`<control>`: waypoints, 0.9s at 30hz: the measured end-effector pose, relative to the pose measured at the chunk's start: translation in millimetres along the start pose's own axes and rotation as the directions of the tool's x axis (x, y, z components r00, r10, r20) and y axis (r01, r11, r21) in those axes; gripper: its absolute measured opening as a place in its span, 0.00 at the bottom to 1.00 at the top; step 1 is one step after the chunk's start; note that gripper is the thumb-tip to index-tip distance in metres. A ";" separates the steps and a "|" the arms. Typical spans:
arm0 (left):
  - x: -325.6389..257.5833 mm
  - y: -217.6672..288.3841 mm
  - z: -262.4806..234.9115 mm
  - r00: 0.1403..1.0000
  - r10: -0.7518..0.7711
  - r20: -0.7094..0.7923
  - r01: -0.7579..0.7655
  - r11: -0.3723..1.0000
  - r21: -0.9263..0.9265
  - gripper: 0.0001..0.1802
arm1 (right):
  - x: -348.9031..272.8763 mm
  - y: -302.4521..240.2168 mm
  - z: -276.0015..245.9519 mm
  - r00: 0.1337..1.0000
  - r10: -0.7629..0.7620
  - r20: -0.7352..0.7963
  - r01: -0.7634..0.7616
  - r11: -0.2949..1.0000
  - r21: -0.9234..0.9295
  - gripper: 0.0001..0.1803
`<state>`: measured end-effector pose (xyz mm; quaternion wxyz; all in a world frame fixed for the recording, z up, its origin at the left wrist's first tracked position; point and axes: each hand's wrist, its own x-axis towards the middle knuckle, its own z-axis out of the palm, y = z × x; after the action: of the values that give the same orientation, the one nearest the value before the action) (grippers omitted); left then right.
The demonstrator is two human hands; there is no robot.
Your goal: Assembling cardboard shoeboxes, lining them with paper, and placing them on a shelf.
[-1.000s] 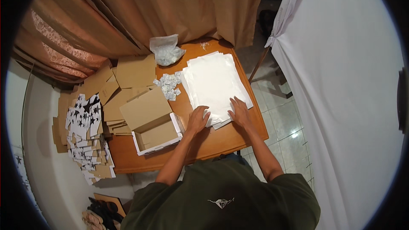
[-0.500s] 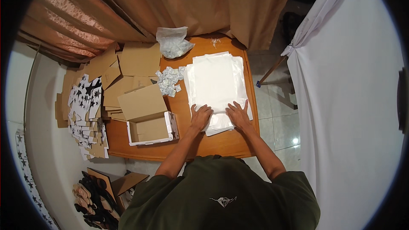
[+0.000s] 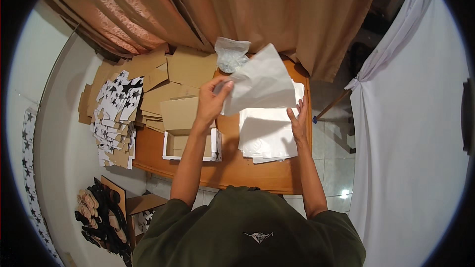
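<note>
Brown draped curtains [image 3: 257,10] are hung beyond the orange-brown wooden tabletop [image 3: 242,177]. One thin, translucent white sheet [image 3: 262,81] is pinched in the left hand [image 3: 211,103], raised over the twelve o'clock side of a flat white sheet stack [image 3: 267,136]. Beside the stack's three o'clock edge, the right hand [image 3: 299,123] is held open. At nine o'clock, an open brown-and-white cardboard box [image 3: 216,144] is set.
</note>
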<state>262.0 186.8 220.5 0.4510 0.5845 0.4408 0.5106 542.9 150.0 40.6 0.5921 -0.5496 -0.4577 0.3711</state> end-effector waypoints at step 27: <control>-214.2 -197.7 -344.2 0.801 -0.446 -0.398 0.507 0.860 0.057 0.08 | -133.3 42.5 216.3 0.905 0.383 0.184 -0.311 0.892 -0.327 0.13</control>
<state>-110.5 44.7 9.3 0.4247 0.3813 0.6907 0.4441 299.5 96.7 -24.5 0.3678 -0.6539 -0.4700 0.4649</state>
